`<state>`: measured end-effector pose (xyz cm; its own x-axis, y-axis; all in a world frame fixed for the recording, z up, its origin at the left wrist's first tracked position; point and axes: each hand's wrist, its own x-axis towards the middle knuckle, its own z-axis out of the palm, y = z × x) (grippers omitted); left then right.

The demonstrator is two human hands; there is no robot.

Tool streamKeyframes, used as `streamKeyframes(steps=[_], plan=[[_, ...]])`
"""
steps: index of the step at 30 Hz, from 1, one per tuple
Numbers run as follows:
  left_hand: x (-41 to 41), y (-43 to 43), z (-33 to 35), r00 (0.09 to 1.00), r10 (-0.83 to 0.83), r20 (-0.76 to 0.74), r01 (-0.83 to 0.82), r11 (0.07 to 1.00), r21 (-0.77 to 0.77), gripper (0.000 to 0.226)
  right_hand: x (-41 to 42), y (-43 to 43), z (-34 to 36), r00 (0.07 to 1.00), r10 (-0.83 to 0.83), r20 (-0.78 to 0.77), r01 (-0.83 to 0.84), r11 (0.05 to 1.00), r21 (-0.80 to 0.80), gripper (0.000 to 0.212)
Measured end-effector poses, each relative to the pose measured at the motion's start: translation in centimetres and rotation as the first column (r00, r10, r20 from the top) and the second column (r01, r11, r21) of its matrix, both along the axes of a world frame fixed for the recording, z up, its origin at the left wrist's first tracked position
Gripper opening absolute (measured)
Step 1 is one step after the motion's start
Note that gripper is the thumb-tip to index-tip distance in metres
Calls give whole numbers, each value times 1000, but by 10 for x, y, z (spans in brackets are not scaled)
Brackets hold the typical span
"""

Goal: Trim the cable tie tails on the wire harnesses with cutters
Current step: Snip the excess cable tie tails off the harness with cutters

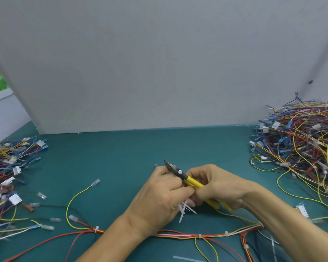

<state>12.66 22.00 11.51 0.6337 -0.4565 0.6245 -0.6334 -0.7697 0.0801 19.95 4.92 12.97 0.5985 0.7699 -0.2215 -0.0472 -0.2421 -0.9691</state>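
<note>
Cutters with yellow handles sit in my right hand, whose fingers are wrapped tight round those handles; the dark blades look closed and point up and away to the left, above the knuckles of my left hand. My left hand is curled round a bunch of white cable tie tails, which stick out below my palm, and the two hands touch at the fingertips in the middle of the bench. Under my wrists a wire harness of red, yellow and white leads lies stretched across the near edge of the teal-green mat, bound at several spots by white cable ties. One loose white strip lies at the very bottom edge. A tall heap of harnesses fills the right side of the mat, and a lower heap spreads along the left. Behind the mat stands a plain grey-white partition board, and past its left edge I see a bit of green.
</note>
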Motion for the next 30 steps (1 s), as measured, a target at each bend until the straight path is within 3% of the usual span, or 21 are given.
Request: streamKeyframes(steps=[3, 6, 10, 13, 15, 17, 20, 25, 28, 30], plan=[[2, 3, 1, 1000, -19, 20, 19, 1000, 4, 23, 0, 1, 4, 1000, 0, 28, 1, 999, -33, 27], [1, 8, 2, 989, 81, 126, -92, 992, 84, 25, 1, 0, 5, 999, -13, 50, 16, 998, -56, 29], [-2, 14, 2, 971, 177, 158, -203, 964, 170, 31, 4, 0, 1, 952, -45, 303, 114, 970, -214, 22], [-7, 17, -6, 982, 151, -110, -149, 988, 31, 20, 2, -1, 2, 912, -7, 411, 149, 938, -314, 19], [-10, 20, -9, 925, 123, -358, -206, 957, -204, 14, 0, 1, 2, 869, 49, 492, 160, 914, -374, 17], [-10, 23, -12, 842, 109, -528, -303, 906, -295, 12, -2, 3, 1, 810, 118, 574, 179, 883, -435, 14], [-11, 24, -13, 806, 88, -586, -342, 876, -340, 14, -5, 3, 0, 754, 178, 632, 198, 856, -478, 16], [-18, 26, -12, 844, 117, -523, -287, 923, -258, 14, -9, -1, -4, 724, 147, 674, 253, 852, -458, 9], [-20, 29, -10, 839, 124, -530, -353, 865, -355, 11, -11, 0, -6, 718, 129, 684, 272, 852, -447, 10], [-20, 29, -7, 781, 121, -612, -447, 794, -413, 10, -12, 1, -7, 711, 126, 692, 282, 850, -444, 11]])
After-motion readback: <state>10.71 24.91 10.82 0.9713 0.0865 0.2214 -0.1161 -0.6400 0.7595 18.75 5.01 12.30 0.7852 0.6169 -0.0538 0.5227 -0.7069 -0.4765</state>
